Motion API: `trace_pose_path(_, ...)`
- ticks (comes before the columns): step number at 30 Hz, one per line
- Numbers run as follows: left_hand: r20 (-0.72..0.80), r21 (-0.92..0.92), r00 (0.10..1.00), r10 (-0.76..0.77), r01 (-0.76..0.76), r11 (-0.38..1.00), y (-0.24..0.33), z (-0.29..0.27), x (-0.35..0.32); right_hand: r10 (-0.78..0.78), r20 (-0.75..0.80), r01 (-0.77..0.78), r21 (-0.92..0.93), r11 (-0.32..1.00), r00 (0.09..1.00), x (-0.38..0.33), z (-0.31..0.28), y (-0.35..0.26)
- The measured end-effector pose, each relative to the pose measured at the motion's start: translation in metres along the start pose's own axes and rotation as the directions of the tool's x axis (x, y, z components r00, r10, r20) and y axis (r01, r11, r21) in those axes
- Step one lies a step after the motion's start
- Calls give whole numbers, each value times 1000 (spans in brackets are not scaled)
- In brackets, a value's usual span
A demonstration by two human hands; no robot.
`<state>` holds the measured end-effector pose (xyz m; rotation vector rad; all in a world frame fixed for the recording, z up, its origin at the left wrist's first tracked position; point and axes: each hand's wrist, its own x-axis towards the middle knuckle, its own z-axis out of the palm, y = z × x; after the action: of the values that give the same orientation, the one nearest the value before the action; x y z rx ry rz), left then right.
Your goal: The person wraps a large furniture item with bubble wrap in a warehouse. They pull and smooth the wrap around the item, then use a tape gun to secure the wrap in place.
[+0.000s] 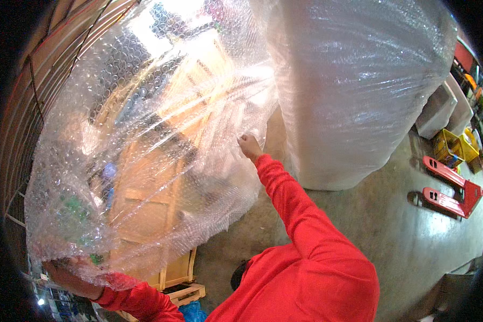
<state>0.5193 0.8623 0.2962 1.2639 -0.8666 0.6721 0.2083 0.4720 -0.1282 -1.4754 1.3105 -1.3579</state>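
A wide clear sheet of bubble wrap (220,188) spreads across the left and middle, partly see-through. At its right edge my right hand (249,146) pinches the sheet, with the arm stretched forward. My left hand (72,276) is at the sheet's lower left corner, where the wrap bunches over it; its fingers are mostly hidden. Folds stretch diagonally across the sheet. To the right of my right hand stands a tall, thick roll of bubble wrap (349,96), reaching down to the floor.
Behind the sheet, blurred wooden crates (145,201) show through. A wooden pallet (188,294) lies below them, beside blue plastic (193,311). On the right, a red pallet jack (469,198) stands on the concrete floor (381,225), near yellow crates (448,146) and a white block (437,112).
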Motion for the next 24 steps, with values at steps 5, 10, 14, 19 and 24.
trace_pose_path(5, 178, 8, 978, 113, -116, 993, -43, -17, 10, -46, -171, -2, -273, 962, 984, -126, -45, 5)
trace_pose_path(10, 277, 512, 823, 496, -563, 648, -82, -7, 22, -16, -418, 134, 256, 957, 908, -251, -119, -45)
trace_pose_path(14, 249, 414, 595, 764, -779, 471, -91, 13, 18, -317, -460, 321, -71, 944, 830, -258, -186, -94)
trace_pose_path(19, 97, 3, 814, 573, -576, 818, -72, 55, -22, -114, -193, 219, 715, 664, 975, -321, -188, -112)
trace_pose_path(24, 217, -605, 976, 27, 113, 788, -33, 72, -70, 411, -52, -154, 879, 451, 910, -434, -149, -42)
